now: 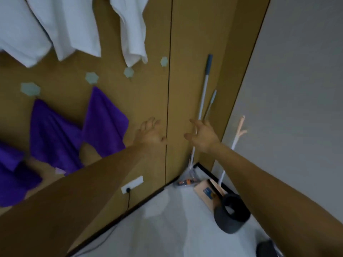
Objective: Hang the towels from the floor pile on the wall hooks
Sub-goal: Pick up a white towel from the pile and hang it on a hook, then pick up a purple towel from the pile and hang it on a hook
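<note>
Purple towels (pixel 104 125) hang from pale hexagonal hooks (pixel 91 77) on the wooden wall, and white towels (pixel 72 26) hang from higher up. Two more hexagonal hooks (pixel 128 72) to the right carry nothing. My left hand (pixel 151 133) reaches out in front of the wall just right of the purple towels, fingers relaxed, holding nothing. My right hand (pixel 201 135) is stretched forward beside it with fingers spread, also empty. No floor pile of towels is in view.
A mop with a white handle (pixel 203 93) leans in the corner. A dark round bin (pixel 232 213) and a cardboard box (pixel 205 191) stand on the pale floor below. A wall socket (pixel 132 184) with a black cable sits low on the wall. A grey wall (pixel 297 89) lies to the right.
</note>
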`<state>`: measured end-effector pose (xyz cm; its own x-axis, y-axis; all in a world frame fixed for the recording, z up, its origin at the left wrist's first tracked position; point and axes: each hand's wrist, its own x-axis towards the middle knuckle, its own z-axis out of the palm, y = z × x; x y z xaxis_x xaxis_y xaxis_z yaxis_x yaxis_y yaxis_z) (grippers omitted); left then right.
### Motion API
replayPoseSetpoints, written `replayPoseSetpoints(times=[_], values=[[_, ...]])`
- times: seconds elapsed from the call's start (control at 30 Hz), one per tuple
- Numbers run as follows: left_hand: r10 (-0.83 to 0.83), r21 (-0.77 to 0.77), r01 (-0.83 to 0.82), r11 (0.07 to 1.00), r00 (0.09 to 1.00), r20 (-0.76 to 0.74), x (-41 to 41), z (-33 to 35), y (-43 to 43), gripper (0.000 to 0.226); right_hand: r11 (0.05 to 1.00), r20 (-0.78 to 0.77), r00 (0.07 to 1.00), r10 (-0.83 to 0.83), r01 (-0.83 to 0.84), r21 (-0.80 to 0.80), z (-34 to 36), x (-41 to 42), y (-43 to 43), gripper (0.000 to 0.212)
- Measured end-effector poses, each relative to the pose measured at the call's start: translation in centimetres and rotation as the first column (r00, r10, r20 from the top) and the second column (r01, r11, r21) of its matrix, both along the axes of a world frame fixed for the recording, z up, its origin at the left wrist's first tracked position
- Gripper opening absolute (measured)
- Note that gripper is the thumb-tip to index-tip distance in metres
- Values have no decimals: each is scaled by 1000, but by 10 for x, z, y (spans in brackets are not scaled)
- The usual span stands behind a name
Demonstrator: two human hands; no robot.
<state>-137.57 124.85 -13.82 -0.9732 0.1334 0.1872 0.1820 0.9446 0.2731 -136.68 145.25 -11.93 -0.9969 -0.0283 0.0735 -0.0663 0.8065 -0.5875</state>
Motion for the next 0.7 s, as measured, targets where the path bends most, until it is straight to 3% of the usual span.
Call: replayPoseSetpoints(times=[0.2, 0.4, 0.7], values=[[-151, -21, 160, 987, 962, 229, 50, -89, 74, 76, 992, 129, 983, -128, 126, 27, -90, 74, 64, 56], [-296, -23, 341, 940, 847, 442, 120, -187, 170, 75, 964, 349, 902, -255, 264, 23, -194, 178, 164, 56], [-331, 18, 453, 891, 622, 709, 255, -409, 290, 73, 923, 684, 651, -328, 375, 85, -415, 340, 269, 55]])
